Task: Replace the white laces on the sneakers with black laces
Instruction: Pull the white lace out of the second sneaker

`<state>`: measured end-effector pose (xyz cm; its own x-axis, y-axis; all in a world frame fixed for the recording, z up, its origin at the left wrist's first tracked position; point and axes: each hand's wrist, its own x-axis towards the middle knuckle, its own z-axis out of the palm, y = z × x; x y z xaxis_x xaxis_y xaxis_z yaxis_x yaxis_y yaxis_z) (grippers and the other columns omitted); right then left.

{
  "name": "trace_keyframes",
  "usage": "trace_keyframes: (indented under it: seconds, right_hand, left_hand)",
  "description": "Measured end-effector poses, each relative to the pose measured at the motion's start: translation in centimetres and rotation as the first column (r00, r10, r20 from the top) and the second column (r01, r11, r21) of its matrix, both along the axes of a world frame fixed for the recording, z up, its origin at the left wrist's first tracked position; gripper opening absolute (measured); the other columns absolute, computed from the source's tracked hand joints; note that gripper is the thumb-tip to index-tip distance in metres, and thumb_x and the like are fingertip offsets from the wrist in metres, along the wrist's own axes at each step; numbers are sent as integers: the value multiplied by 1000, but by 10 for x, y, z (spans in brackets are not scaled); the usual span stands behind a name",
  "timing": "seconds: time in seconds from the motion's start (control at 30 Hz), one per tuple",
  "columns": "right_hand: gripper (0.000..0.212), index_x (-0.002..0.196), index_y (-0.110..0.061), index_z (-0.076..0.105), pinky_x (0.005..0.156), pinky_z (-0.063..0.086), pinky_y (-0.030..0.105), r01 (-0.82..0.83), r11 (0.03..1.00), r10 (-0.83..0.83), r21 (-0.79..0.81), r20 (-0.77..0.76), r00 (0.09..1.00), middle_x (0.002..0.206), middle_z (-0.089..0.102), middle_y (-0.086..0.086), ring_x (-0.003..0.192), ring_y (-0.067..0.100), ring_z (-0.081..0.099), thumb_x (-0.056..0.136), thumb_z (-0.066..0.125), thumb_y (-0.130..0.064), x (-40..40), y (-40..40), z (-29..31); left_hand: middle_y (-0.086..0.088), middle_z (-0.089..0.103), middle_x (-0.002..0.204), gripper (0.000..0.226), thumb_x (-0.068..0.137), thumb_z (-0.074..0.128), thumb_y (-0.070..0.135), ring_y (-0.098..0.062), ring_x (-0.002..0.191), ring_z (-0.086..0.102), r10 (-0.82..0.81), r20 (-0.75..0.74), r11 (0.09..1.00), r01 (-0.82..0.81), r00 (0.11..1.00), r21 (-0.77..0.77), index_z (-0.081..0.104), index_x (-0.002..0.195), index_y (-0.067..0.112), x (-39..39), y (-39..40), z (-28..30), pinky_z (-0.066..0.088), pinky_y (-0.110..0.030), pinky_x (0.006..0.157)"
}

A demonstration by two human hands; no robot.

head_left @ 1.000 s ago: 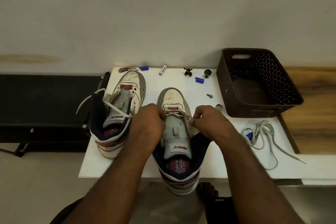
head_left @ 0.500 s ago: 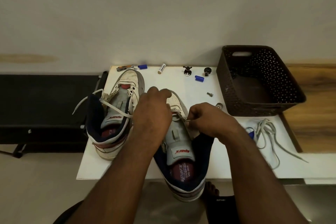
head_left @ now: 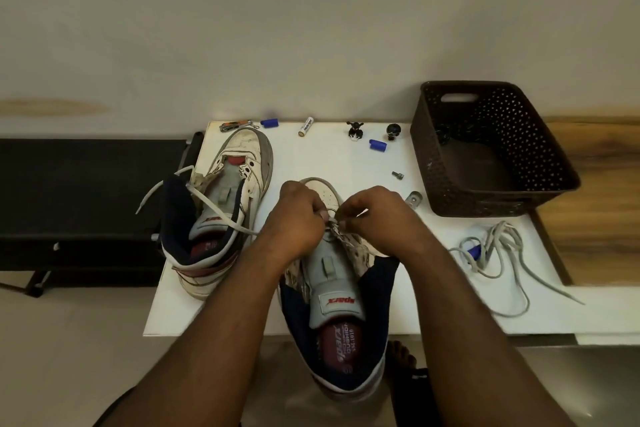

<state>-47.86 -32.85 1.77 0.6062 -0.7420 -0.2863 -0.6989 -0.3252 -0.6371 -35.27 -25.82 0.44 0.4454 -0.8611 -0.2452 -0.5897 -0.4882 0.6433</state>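
Hands at the toe eyelets of the near sneaker

Sneakers of scuffed white leather with grey tongues, navy padded collars and red insoles stand side by side on a flat white table (head_left: 346,163), toes pointing away. The near sneaker (head_left: 337,305) overhangs the front edge of the table at its heel; its grey tongue lies flat and bare of lacing over most of its length. Both hands meet close together over its lowest eyelets, just behind the rounded toe cap. The left hand (head_left: 294,222) has its fingers curled and pinched on a thin flat white lace (head_left: 221,218), which runs leftward from under that hand across the far sneaker (head_left: 221,211) and ends in a loose tip past its collar. The right hand (head_left: 377,218) is also curled, its fingertips pinching a short pale lace end at the eyelets; which lace that is cannot be told.

A loose tangle of pale flat laces (head_left: 498,263) lies on the table to the right, well apart from the sneakers, looped over a small blue piece. Behind it sits a dark brown perforated plastic basket (head_left: 540,149), rectangular with a handle slot. Along the back edge lie a white cylindrical battery (head_left: 306,126), blue caps (head_left: 269,122), two small black figurines (head_left: 354,131), and a small bolt (head_left: 398,175).
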Motion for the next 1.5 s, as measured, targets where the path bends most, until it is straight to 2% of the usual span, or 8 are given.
trace_keyframes:
  seconds: [0.27,0.47,0.6,0.77,0.97,1.13,1.37,1.5]
  right_hand:
    - [11,90,-19,75,74,49,26,36,991,-40,-128,-25,999,91,72,0,85,16,64,81,73,-26,8,6,-5]
    - [18,101,-13,73,77,46,27,13,980,-27,-198,-68,997,100,71,6,93,22,63,87,63,-17,10,8,-1]
    - [17,99,-16,73,74,48,27,91,965,-103,-247,-33,994,97,71,3,87,20,64,90,59,-18,11,9,1]
    - [15,97,-18,73,70,40,23,134,909,-130,-396,39,991,94,68,-4,84,12,61,92,60,-24,5,8,11]
    - [14,77,-20,71,59,42,22,134,989,-139,-58,-102,985,77,69,-1,73,14,63,77,78,-32,0,-1,-7]
    - [11,90,-17,76,67,48,25,123,978,-140,-170,-94,986,86,72,4,78,19,65,85,67,-16,6,6,-6]
    - [11,90,-16,73,74,50,29,345,855,-238,-387,298,925,87,66,-5,79,11,60,89,66,-25,-2,3,25]
    - [27,76,-17,68,64,49,29,211,975,-216,-65,-67,974,73,66,-3,72,14,62,77,75,-42,2,5,-5]
  left_hand:
    - [-6,61,86,20,94,57,7,-13,74,55,239,-558,959,-283,795,8,61,76,14,1,-5,1,41,-21,60]
    - [-1,37,135,48,82,69,14,-18,112,50,-58,-236,995,76,970,65,54,125,27,4,2,4,46,-27,88]
    - [2,26,150,68,74,75,24,-17,132,40,-149,-27,976,152,988,156,49,136,35,8,4,2,16,-53,118]
    - [8,23,155,61,77,74,35,-12,137,37,-197,132,964,167,971,209,51,134,40,3,4,2,-13,-56,113]
    - [10,29,151,59,77,74,38,-9,135,36,-167,132,973,141,977,185,52,132,40,2,4,0,-8,-56,115]
    - [9,40,141,57,72,77,46,-10,122,50,-143,170,981,116,975,156,59,125,40,-1,2,-5,9,-60,116]
    - [8,39,141,60,73,76,47,-16,121,55,-113,226,979,69,968,192,54,127,37,-4,4,3,-4,-56,115]
    - [4,42,136,52,76,74,43,-17,115,57,-120,251,983,79,960,167,56,123,36,-6,4,1,10,-53,117]
